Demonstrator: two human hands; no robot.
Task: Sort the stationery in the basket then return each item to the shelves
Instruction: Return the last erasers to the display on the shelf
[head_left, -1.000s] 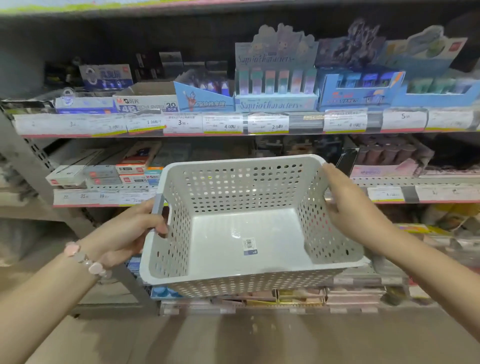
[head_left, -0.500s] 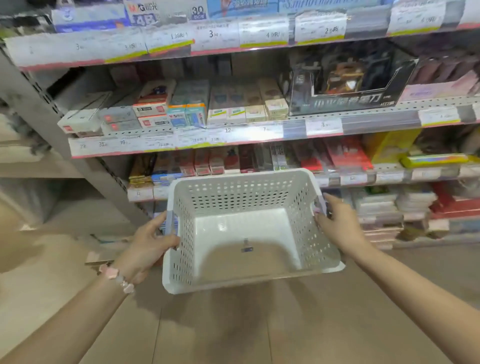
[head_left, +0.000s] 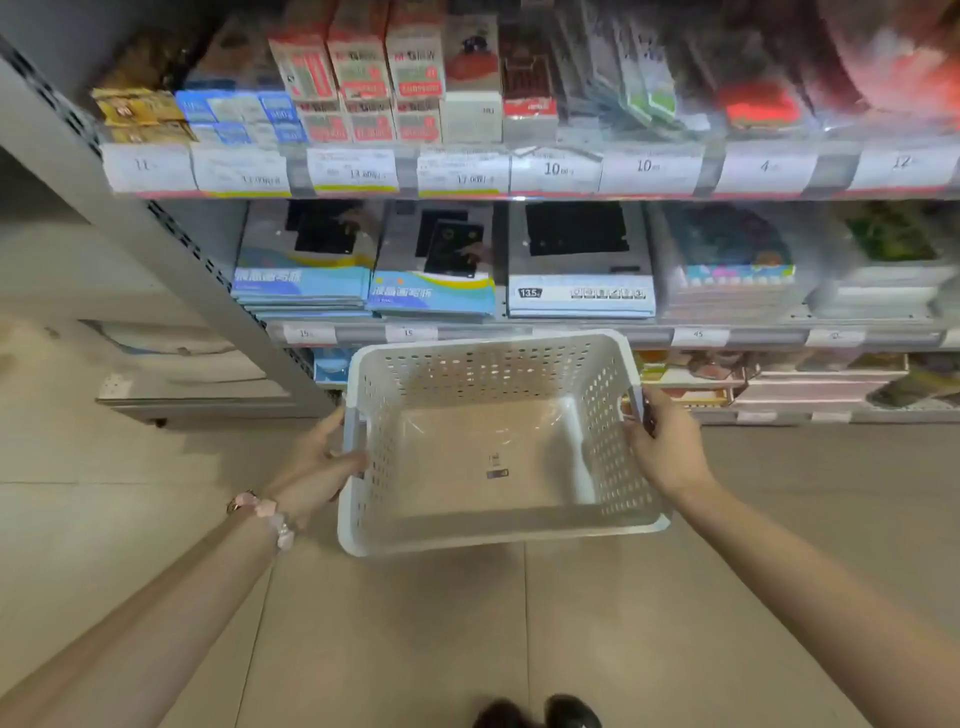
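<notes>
the white perforated basket (head_left: 498, 447) was held in the air above the tiled floor (head_left: 130, 519), just in front of the lower shelves (head_left: 571, 332), and it served as the centre of everything else. the left hand (head_left: 322, 462) gripped the basket's left side, thumb hooked over the rim at the grey handle and the other fingers curled under the outside wall. the right hand (head_left: 667, 447) gripped the basket's right side the same way, fingers wrapped around the handle edge. inside the basket only a small sticker (head_left: 496, 467) showed on the bottom, with no stationery lying in it. a pink bead bracelet (head_left: 265, 514) sat on the wrist to the left of the basket. directly behind and above the basket, flat blue-fronted boxes (head_left: 431, 291) lay stacked on a shelf, and higher up stood a row of red and white cartons (head_left: 363, 78) over a strip of price labels (head_left: 556, 169). below the basket, at the bottom edge of the view, the tips of dark shoes (head_left: 540, 714) showed on the floor.
</notes>
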